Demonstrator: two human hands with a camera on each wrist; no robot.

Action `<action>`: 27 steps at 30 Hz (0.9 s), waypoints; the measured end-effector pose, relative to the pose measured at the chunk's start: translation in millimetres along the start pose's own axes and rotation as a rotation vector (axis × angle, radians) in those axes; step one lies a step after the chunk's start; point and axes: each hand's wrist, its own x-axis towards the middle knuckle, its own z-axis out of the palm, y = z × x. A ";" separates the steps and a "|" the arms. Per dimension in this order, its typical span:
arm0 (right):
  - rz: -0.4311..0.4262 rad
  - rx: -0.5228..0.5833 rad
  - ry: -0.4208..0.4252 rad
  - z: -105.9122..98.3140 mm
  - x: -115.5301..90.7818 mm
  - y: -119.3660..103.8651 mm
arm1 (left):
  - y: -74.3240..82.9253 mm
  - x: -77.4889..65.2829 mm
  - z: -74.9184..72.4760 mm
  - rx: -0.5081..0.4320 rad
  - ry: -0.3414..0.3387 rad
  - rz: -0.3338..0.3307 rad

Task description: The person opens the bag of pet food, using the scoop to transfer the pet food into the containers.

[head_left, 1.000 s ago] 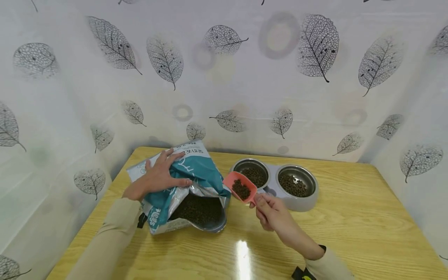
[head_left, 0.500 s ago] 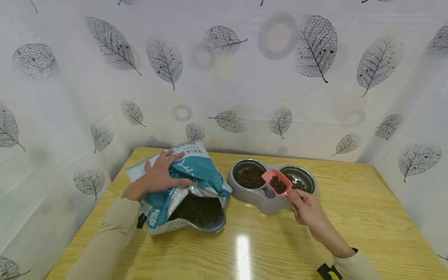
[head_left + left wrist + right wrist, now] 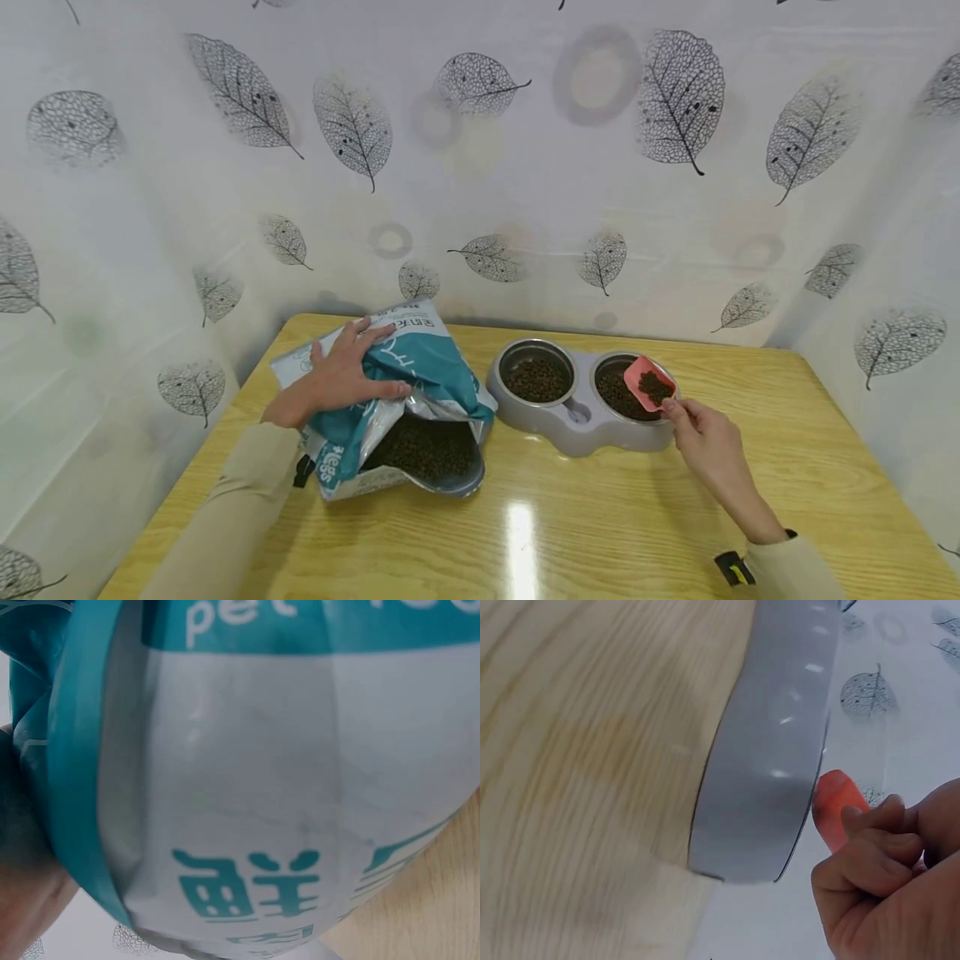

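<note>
OK, scoop point(image 3: 637, 376) juts fwd-L from R hand point(image 3: 708, 442).

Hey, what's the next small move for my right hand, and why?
Probably tip the scoop and let its kibble fall into the right-hand bowl. Your right hand holds the loaded scoop directly above that bowl, so little further travel seems needed.

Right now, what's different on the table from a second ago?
Your right hand has carried the pink, shovel-shaped scoop, still loaded with brown kibble, rightward from near the left round steel bowl to over the right round steel bowl. Nothing was taken hold of or let go. Your left hand still rests on the teal, white and silver bag; bag and grey twin-bowl stand stayed put.
</note>
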 end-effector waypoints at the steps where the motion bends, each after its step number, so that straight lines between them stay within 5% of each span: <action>1: -0.026 -0.034 0.027 0.9 0.6 2.5 | -0.1 0.0 0.0 -0.001 0.000 0.000; 7: -0.205 -0.185 0.194 8.8 3.5 14.9 | 0.1 0.5 -0.4 0.004 0.000 0.000; 17: -0.360 -0.376 0.368 11.7 8.3 21.2 | 0.6 1.8 -0.8 -0.001 -0.002 0.006; 27: -0.405 -0.366 0.431 12.2 4.4 15.2 | 1.0 0.5 0.1 0.013 0.003 -0.001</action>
